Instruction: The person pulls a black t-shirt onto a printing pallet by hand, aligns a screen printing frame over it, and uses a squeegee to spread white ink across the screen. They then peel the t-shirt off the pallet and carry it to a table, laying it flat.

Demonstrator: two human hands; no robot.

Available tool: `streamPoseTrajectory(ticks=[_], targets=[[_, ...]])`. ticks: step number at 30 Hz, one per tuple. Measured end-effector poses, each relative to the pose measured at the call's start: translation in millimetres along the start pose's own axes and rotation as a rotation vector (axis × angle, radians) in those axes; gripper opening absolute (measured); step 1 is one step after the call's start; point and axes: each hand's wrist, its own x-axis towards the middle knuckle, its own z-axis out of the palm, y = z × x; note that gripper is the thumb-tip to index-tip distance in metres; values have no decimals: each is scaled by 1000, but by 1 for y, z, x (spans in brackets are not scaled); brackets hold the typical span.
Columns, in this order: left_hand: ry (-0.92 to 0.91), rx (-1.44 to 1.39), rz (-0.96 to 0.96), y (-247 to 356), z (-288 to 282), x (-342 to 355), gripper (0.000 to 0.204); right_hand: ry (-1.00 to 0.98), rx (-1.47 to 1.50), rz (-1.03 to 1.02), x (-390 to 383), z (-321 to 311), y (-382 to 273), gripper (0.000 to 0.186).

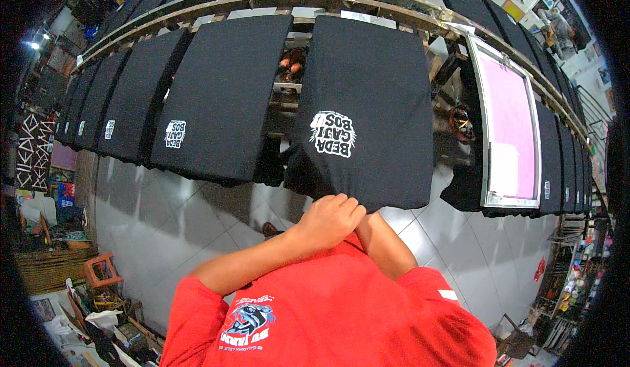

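A black T-shirt (364, 78) with a white printed design lies stretched over a board at the centre. At its near edge my left hand (331, 213) has its fingers curled closed on the dark fabric, which is pulled into creases there. My right hand (364, 223) is mostly hidden behind my left, at the same edge, and its fingers do not show. To the right rests a screen frame (508, 124) with pink mesh and a silver rim.
More shirt-covered boards (216, 85) line a long rail (262, 0) to both sides and behind. Tiled floor (164, 223) shows below. A red plastic crate (102, 268) and clutter stand at lower left, a crowded rack (567, 268) at right. A person (564, 32) is at far upper right.
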Motion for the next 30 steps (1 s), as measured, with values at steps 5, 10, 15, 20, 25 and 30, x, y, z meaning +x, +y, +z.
streamPoseTrajectory(ticks=[5, 10, 15, 20, 25, 30], targets=[[-50, -35, -57, -1, 2, -1, 12, -36, -247, -46, 6, 2, 3, 24], [-172, -189, -240, -25, 47, -40, 17, -428, -1258, -170, -74, -19, -16, 25], [-367, -770, -896, -68, 87, -128, 23, -391, -1105, 85, -156, -97, -69, 31], [396, -1841, -1264, -92, 127, -141, 19, 287, 29, 2, -109, -177, -66, 68], [478, -1930, -1069, -104, 140, -131, 11, 314, 307, -180, -73, -163, -56, 56], [531, -1766, -1156, -94, 134, -143, 14, 181, 295, -248, -66, -178, -74, 43]])
